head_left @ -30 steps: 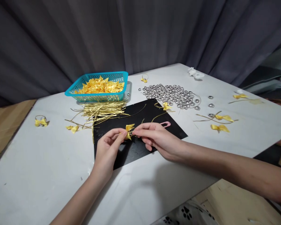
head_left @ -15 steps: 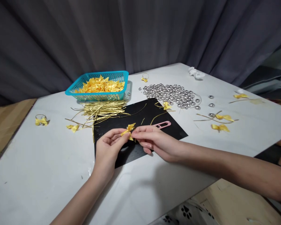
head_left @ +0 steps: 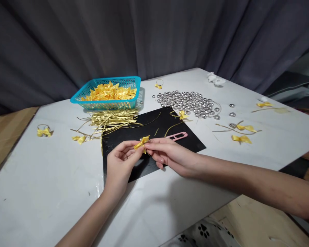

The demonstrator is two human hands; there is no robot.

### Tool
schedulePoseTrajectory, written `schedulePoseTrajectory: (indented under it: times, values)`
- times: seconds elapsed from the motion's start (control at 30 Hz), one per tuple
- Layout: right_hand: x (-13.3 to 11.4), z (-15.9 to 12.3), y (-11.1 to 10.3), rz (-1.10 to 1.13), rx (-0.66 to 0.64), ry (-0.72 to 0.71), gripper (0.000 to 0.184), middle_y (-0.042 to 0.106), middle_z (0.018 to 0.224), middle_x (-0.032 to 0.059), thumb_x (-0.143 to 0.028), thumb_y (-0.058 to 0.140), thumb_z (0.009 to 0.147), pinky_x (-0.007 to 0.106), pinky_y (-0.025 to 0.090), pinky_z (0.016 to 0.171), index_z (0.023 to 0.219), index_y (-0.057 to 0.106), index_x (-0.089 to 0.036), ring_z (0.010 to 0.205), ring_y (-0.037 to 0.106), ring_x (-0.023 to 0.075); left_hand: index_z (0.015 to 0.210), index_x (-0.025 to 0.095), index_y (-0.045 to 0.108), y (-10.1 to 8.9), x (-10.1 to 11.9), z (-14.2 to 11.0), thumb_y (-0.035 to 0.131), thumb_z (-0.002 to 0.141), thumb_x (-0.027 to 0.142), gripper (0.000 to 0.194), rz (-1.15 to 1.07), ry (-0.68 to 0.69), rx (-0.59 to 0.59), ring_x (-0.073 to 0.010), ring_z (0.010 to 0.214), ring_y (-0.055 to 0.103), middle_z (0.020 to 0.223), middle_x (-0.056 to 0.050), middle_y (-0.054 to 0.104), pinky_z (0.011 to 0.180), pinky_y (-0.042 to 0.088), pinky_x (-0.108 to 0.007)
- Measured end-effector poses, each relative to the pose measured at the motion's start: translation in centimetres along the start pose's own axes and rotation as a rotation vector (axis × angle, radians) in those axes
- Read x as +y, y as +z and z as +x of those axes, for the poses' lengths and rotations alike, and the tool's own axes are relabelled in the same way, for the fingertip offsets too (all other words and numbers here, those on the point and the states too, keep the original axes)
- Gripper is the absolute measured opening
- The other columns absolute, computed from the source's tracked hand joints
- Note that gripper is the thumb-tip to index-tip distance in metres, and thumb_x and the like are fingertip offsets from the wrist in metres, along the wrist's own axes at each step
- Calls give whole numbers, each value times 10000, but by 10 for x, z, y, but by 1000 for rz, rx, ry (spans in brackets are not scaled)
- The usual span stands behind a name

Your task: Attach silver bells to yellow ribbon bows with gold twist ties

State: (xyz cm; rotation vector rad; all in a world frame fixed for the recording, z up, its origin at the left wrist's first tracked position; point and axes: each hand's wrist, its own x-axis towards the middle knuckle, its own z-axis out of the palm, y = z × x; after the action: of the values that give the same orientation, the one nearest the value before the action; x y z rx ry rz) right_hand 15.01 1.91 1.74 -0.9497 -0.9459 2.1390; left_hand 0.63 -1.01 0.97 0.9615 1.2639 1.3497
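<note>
A yellow ribbon bow [head_left: 142,142] is pinched between my two hands, just above a black mat [head_left: 141,168]. My left hand [head_left: 122,156] grips its left side with thumb and fingertips. From the other side, the thumb and index finger of my right hand [head_left: 167,151] close on the bow's right edge. A small silver bead [head_left: 140,139] shows at the back of the bow. Whether my right fingers also hold a wire is hidden. Partly behind my right hand, a pink cutter [head_left: 179,136] lies on the mat.
A teal basket [head_left: 105,102] full of yellow bows stands at the back left, with a bundle of gold twist ties [head_left: 113,117] before it. Silver beads [head_left: 186,103] lie heaped behind the mat. Loose bows [head_left: 241,139] and wires are scattered right; a ringed bow [head_left: 43,132] lies left.
The bow has turned between my fingers, so its loops now slant and the bead shows behind it. My right fingers have moved in closer against it, and more of the pink cutter is visible.
</note>
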Motion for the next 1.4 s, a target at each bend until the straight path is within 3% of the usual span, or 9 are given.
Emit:
schedulePoseTrajectory:
  times: [0.17,0.37,0.53,0.7,0.87,1.07,1.2,1.4]
  values:
    - [-1,0,1,-16,25,14,124,428,568,-64,-216,580,822,167,353,389,728,555,-140,409,328,28,751,164,675,0,0,-2,779,608,197,180,5,9,-3,-115,666,651,733,-5,711,654,502,-200]
    - [1,-1,1,-52,38,-39,117,392,544,-70,-234,586,821,155,317,395,754,566,-142,415,308,27,731,153,659,2,-2,1,785,587,190,195,-159,-116,34,-67,635,612,678,21,692,640,473,-148]
    - [2,-1,2,-120,53,-83,117,408,549,-71,-255,596,804,166,289,394,773,575,-144,406,291,24,686,150,633,3,-1,1,775,607,213,175,-212,-132,47,-54,594,598,623,33,671,597,463,-132]
    - [1,-3,3,-382,72,-252,158,466,599,-56,-290,654,747,183,266,422,766,586,-149,462,357,38,714,157,638,1,-1,4,788,589,177,197,-247,-165,35,-37,595,592,648,46,673,611,470,-119]
    - [0,-3,4,-546,113,-428,163,408,558,-67,-286,648,755,192,222,443,737,578,-140,485,313,42,744,148,655,0,0,5,802,570,164,228,-246,-177,9,-36,605,596,658,37,683,616,468,-110]
    - [-1,-1,2,-509,90,-366,155,437,555,-67,-290,617,781,180,236,393,771,571,-143,443,339,37,747,140,660,0,-1,4,810,570,170,235,-231,-182,-42,-32,583,594,673,28,698,578,461,-105]
    - [1,0,2,-442,128,-312,131,510,659,-45,-272,597,791,166,269,360,789,558,-147,415,364,20,750,137,667,-1,-2,4,809,565,150,234,-210,-179,-55,-41,592,610,685,22,707,591,472,-114]
    - [4,0,5,-304,181,-255,104,451,622,-60,-245,526,830,164,323,357,775,537,-157,393,338,23,749,140,682,0,0,4,803,568,149,219,-190,-189,-61,-47,602,624,668,20,712,602,475,-112]
